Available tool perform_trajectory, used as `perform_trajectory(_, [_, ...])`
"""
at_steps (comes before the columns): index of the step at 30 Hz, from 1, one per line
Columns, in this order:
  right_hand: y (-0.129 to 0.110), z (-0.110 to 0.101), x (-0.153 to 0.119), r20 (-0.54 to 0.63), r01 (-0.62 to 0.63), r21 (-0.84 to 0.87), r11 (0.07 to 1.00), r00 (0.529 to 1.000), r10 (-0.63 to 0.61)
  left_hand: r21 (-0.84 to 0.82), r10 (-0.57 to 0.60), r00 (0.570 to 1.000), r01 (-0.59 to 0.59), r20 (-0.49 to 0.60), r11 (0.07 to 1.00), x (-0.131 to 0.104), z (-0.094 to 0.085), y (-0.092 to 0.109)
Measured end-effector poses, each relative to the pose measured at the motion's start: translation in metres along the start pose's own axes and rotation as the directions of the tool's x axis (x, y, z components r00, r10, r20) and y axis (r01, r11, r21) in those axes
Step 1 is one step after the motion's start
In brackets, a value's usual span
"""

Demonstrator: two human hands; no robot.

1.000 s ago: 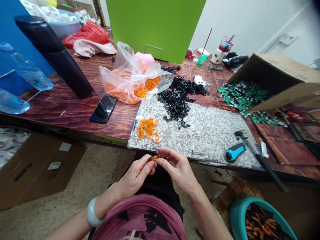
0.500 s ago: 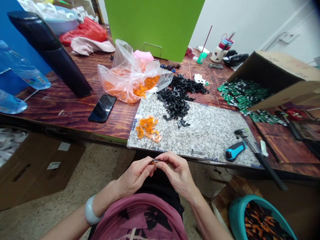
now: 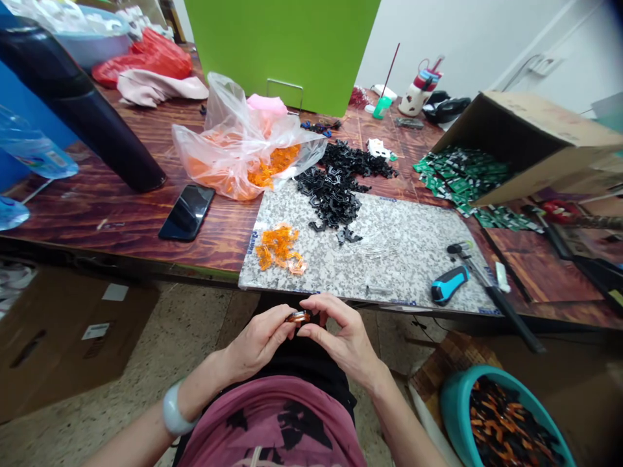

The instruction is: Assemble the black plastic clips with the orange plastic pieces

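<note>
Close to my lap, just before the table edge, my left hand point(image 3: 265, 334) pinches a small orange-and-black plastic piece point(image 3: 298, 317) between thumb and fingers. Around the free end of that piece, my right hand point(image 3: 341, 334) has its thumb and index finger apart. Its other fingers are partly hidden behind. Beyond the hands, a small pile of orange plastic parts point(image 3: 278, 246) lies on the speckled board point(image 3: 331, 275). A heap of black plastic parts point(image 3: 335, 188) covers the board's back edge. Thin clear or metal pins point(image 3: 382, 251) are scattered near the middle.
A blue-handled tool point(image 3: 450, 284) and a hammer point(image 3: 501, 301) lie on the right. Green circuit boards point(image 3: 460, 172) spill from a cardboard box point(image 3: 549, 143). A teal bucket point(image 3: 455, 415) stands below. Left are a phone point(image 3: 186, 213), a dark flask point(image 3: 97, 117) and a plastic bag point(image 3: 214, 155).
My right thumb and index finger have spread apart from the piece, so more of it shows. It stays in my left hand. The view has shifted slightly right.
</note>
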State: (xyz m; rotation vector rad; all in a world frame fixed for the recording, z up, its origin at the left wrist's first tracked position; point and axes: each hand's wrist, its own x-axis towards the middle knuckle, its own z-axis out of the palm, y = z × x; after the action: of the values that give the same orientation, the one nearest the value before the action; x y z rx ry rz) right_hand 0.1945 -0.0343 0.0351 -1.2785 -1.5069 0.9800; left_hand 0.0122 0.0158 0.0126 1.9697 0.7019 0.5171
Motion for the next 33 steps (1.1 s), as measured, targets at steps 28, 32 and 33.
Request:
perform_trajectory(28, [0.101, -0.201, -0.268, -0.974, -0.877, -0.183, 0.445, 0.223, 0.039, 0.108, -0.278, 0.939, 0.261, 0.201, 0.959, -0.005, 0.028, -0.067])
perform_trajectory(32, [0.097, -0.209, -0.285, -0.987, -0.904, -0.158, 0.398, 0.150, -0.052, 0.125, -0.280, 0.940, 0.260, 0.193, 0.958, -0.009, 0.028, -0.068])
perform_trajectory(33, [0.096, -0.207, -0.277, -0.984, -0.894, -0.180, 0.409, 0.166, -0.069, 0.127, -0.282, 0.940, 0.261, 0.190, 0.957, -0.010, 0.028, -0.066])
